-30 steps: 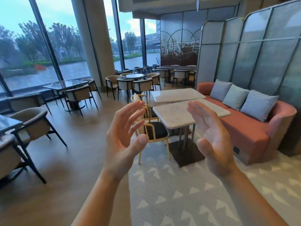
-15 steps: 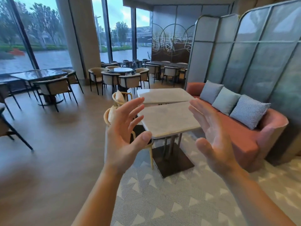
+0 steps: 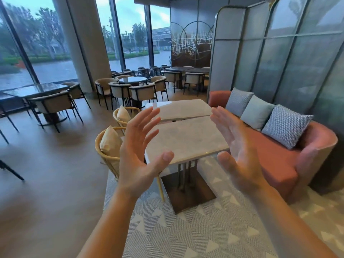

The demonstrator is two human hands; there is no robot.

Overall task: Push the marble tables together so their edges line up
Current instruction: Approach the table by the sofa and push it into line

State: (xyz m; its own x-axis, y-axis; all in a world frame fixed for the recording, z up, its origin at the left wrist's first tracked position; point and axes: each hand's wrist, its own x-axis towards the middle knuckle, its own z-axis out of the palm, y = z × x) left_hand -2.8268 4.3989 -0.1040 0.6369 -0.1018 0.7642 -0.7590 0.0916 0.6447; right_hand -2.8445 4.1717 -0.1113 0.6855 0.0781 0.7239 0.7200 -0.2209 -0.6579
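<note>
Two white marble tables stand one behind the other in the middle of the head view. The near table (image 3: 186, 140) rests on a dark square base; the far table (image 3: 178, 108) sits just behind it, with a narrow wedge-shaped gap between their edges, wider on the left. My left hand (image 3: 141, 146) and my right hand (image 3: 236, 144) are raised in the air in front of the near table, palms facing each other, fingers spread and straight. Neither hand touches a table.
A pink sofa (image 3: 279, 157) with three cushions runs along the tables' right side. Two wicker chairs (image 3: 109, 146) stand at their left. A patterned rug (image 3: 186, 229) lies underfoot. Other dining tables and chairs (image 3: 130, 88) fill the back and left by the windows.
The view has moved closer to the marble tables and swung left, so they look larger and more central. Both hands stay raised and spread in front of me.
</note>
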